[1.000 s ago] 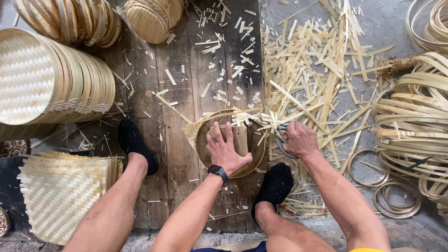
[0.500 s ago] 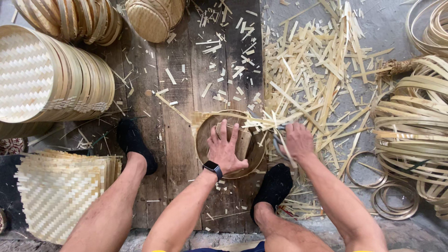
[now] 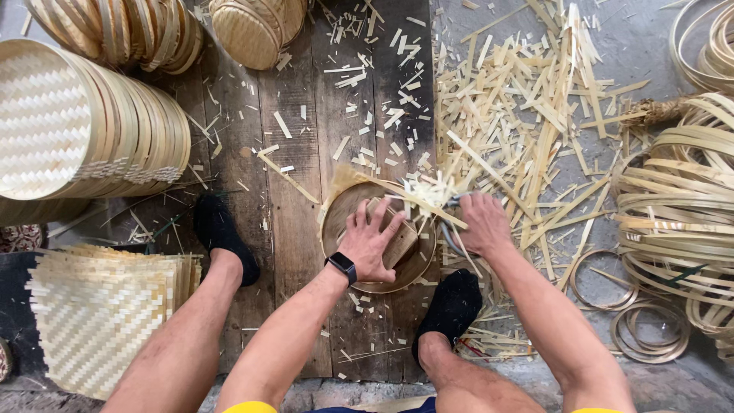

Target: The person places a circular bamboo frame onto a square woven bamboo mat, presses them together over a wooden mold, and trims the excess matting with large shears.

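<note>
Far left: stack of round woven bamboo lids [image 3: 84,126] lay on its side, woven face toward the camera. Below it, a pile of flat square woven mats [image 3: 99,321] sat on the floor by the person's left leg. More woven rounds [image 3: 122,30] leaned along the top edge, and a small woven basket [image 3: 256,30] sat next to them.

Centre: dark wooden planks [image 3: 298,252], littered with short bamboo offcuts. Left foot in a black sock [image 3: 222,233] was planted on the boards. Left hand [image 3: 371,245], smartwatch [image 3: 342,268] on the wrist, lay flat with fingers spread, pressing down on a wooden block [image 3: 401,241] inside a round bamboo frame [image 3: 378,237]. Frame lay flat on the planks, between the two feet. Woven strip ends stuck out past its upper right rim.

Right of that: right hand [image 3: 478,222] sat just beside the frame's right edge, well apart from the left hand, fingers curled around a metal tool at the rim. Looked like shears, but the blades were mostly hidden by strips, so I couldn't tell for sure. Right foot, black sock [image 3: 451,306], sat just below the frame.

Further right: big scatter of loose bamboo strips [image 3: 527,115] on the grey floor. Far right: heap of coiled bamboo hoops [image 3: 680,199], and a few thin rings [image 3: 650,333] lay flat lower down.
</note>
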